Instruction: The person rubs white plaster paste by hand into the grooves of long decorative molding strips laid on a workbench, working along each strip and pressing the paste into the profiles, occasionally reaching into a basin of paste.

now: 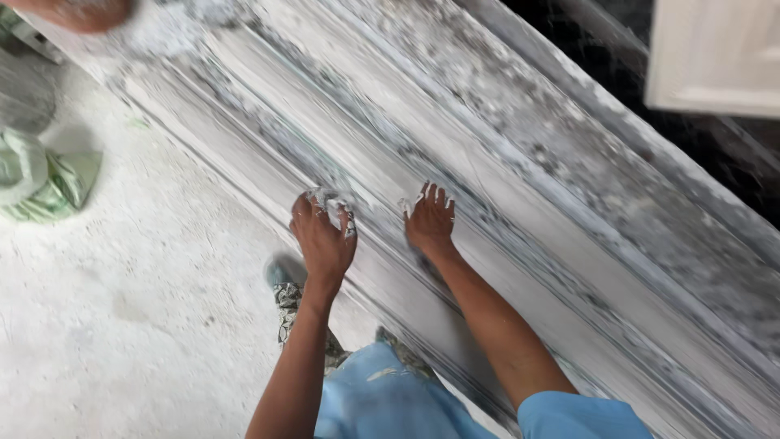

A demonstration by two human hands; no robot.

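Observation:
A long white plaster moulding (520, 162) with ridges and grooves runs diagonally from upper left to lower right. My left hand (323, 234) is curled over its near ridge, fingers coated in wet plaster and closed on a small lump of plaster (331, 200). My right hand (431, 221) lies flat on the moulding's middle groove, fingers spread and smeared white. Both forearms reach up from blue sleeves (569, 416).
A white dusty floor (138, 309) lies to the left. A green and white sack (36, 179) sits at the left edge. Another person's hand (77, 12) shows at the top left. A white panel (715, 53) is at the top right. My shoe (284, 272) stands beside the moulding.

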